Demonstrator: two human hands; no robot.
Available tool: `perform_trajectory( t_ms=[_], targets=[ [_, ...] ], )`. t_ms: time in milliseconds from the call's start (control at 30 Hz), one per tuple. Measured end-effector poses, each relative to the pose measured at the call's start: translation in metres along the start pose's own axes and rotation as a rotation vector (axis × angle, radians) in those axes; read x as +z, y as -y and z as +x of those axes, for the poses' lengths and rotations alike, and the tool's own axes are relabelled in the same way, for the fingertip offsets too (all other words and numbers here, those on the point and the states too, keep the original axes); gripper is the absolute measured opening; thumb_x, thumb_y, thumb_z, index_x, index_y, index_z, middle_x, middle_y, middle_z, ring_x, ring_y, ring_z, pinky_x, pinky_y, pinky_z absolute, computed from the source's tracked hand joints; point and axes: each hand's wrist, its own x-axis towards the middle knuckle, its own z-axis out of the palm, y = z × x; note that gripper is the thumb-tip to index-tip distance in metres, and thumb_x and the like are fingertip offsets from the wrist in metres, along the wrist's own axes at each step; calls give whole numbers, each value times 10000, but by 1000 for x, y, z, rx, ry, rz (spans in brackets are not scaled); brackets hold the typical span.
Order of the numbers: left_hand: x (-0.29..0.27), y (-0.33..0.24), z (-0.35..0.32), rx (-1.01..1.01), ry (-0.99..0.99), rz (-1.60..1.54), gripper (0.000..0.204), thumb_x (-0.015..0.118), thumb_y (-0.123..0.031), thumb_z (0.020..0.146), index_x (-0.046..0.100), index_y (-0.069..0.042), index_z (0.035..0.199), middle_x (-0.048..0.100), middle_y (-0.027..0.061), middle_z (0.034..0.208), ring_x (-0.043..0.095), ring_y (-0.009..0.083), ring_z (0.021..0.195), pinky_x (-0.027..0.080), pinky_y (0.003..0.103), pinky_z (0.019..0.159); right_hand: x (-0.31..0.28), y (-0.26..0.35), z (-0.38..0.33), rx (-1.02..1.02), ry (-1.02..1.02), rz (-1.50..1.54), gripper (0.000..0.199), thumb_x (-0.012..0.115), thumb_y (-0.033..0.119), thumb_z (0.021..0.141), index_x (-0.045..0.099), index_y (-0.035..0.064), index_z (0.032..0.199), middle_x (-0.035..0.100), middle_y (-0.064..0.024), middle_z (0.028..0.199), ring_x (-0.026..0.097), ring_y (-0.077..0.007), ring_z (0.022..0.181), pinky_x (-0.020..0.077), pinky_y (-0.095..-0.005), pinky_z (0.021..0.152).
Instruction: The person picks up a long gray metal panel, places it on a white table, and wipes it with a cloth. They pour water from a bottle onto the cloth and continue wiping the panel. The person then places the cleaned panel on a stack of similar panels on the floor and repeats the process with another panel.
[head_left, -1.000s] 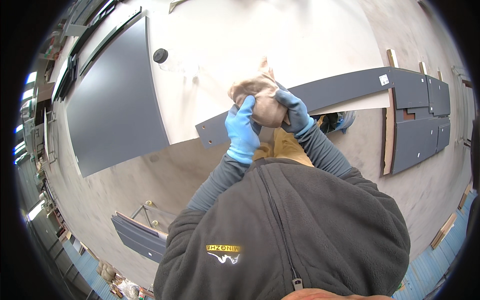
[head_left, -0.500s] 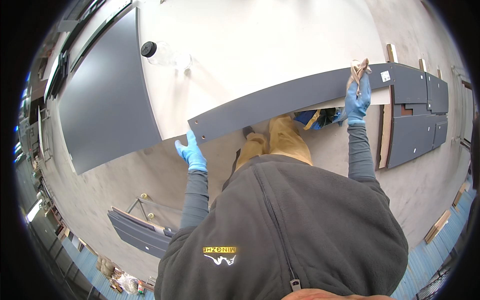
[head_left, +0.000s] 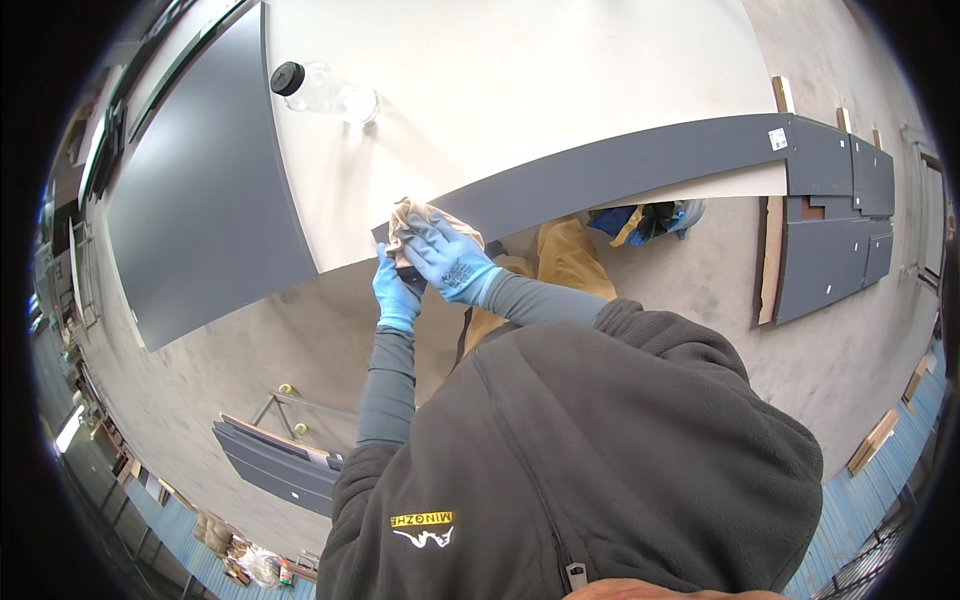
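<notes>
A long narrow dark grey panel (head_left: 610,168) lies along the near edge of the white table, reaching from its left end by my hands to the table's right edge. My left hand (head_left: 397,292), in a blue glove, grips the panel's left end at the near corner. My right hand (head_left: 455,265), gloved too, presses a crumpled beige cloth (head_left: 403,218) onto the panel's top face at that same end. Cloth and fingers cover the holes there. A white label (head_left: 777,139) is stuck near the panel's right end.
A clear bottle with a black cap (head_left: 288,78) lies on the white table (head_left: 560,70). A wide grey panel (head_left: 205,190) covers the table's left side. Stacked grey panels (head_left: 825,265) stand at the right, and more rest on a wheeled cart (head_left: 270,460) at lower left.
My right hand has swept the cloth from the panel's right end to its left end, next to my left hand. My left hand has closed on the panel's corner.
</notes>
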Motion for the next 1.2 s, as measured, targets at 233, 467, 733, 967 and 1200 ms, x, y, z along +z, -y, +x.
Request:
perform_trajectory(
  t_ms=[233, 467, 733, 967, 1200],
  targets=[
    [9, -9, -11, -10, 1, 82, 596, 602, -465, 1084, 547, 7, 1445, 645, 193, 1353, 656, 374, 1243, 580, 602, 1045, -103, -172, -110, 461, 64, -488, 281, 585, 95, 932, 672, 132, 1196, 677, -33, 953, 647, -222, 780, 573, -350, 751],
    [15, -3, -11, -18, -41, 20, 652, 599, -490, 1077, 470, -43, 1533, 569, 178, 1474, 578, 383, 1345, 506, 596, 1142, -168, -342, -238, 867, -262, -659, 448, 579, 116, 923, 612, 57, 1365, 699, -168, 1170, 696, -346, 924, 537, -479, 831],
    [17, -6, -6, -28, -100, 20, 677, 607, -500, 1068, 452, -55, 1554, 552, 160, 1508, 555, 384, 1375, 474, 629, 1162, -63, -114, -90, 484, -358, 360, 346, 478, 164, 1066, 613, 14, 1347, 658, -161, 1234, 665, -206, 1146, 551, -382, 1105],
    [13, -5, -6, 0, -88, 39, 656, 628, -478, 1063, 475, -41, 1527, 559, 170, 1497, 558, 387, 1366, 473, 632, 1164, -175, -310, -212, 813, -144, -464, 286, 605, 72, 908, 671, 101, 1185, 714, -158, 1096, 699, -309, 997, 569, -435, 908],
    [14, -4, -7, -10, -98, -12, 649, 629, -480, 1063, 486, -39, 1518, 574, 169, 1483, 562, 381, 1364, 475, 620, 1162, -179, -351, -210, 1023, -402, -237, 428, 604, 89, 958, 643, 106, 1383, 633, -184, 1470, 565, -381, 1401, 466, -442, 1173]
  ],
)
